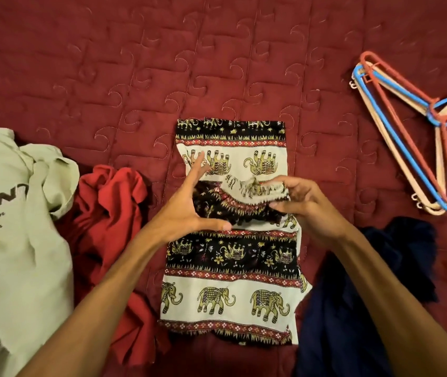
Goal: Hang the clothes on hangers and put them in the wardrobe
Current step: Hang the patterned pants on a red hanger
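A garment printed with elephants, in black, cream and red bands, lies flat in the middle of the red quilted bed. My left hand hovers over its left side with fingers spread straight and the thumb stretched across the fabric. My right hand pinches the gathered, elasticated edge of the garment at its middle and lifts that fold a little. A bundle of plastic hangers, red, blue and cream, lies at the right of the bed, away from both hands.
A pale green shirt with dark lettering lies at the left. A crumpled red garment sits between it and the elephant garment. A dark navy garment lies at the lower right. A pale strip of floor or wall shows at the far right edge.
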